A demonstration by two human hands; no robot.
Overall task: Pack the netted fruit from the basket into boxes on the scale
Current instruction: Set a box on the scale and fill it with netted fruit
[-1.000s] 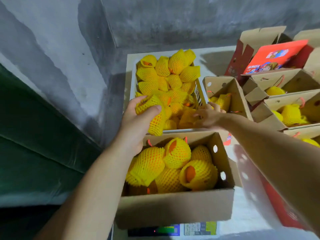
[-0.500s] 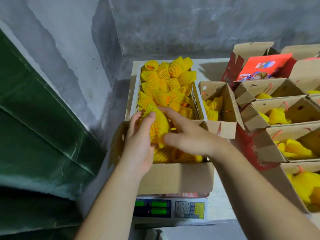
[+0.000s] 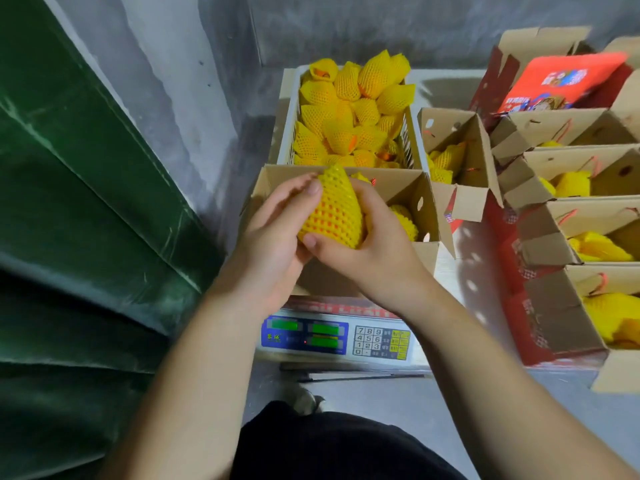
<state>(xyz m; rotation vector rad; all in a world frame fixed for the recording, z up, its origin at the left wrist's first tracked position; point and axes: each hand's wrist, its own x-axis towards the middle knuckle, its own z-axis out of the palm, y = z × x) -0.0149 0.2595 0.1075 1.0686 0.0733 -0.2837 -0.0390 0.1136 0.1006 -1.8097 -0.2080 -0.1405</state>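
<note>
Both hands hold one fruit in yellow foam netting (image 3: 336,209) above the open cardboard box (image 3: 398,183). My left hand (image 3: 273,233) grips its left side, fingers curled over the top. My right hand (image 3: 363,244) wraps its right side and underside, thumb across the bottom. The box stands on a digital scale (image 3: 336,336) and holds more netted fruit (image 3: 403,220), mostly hidden by my hands. Behind it, a white basket (image 3: 289,126) is heaped with several netted fruits (image 3: 349,109).
Open cardboard boxes with netted fruit fill the right side (image 3: 460,157), (image 3: 588,178), (image 3: 602,244), (image 3: 616,320). A red printed box lid (image 3: 561,81) stands at the back right. A grey wall and a green tarpaulin (image 3: 79,202) close off the left. My dark-clothed lap (image 3: 332,445) is below.
My left hand carried a netted fruit from the basket back over the box. My right hand left the basket and joined it on the fruit. The camera tilted down, showing the scale.
</note>
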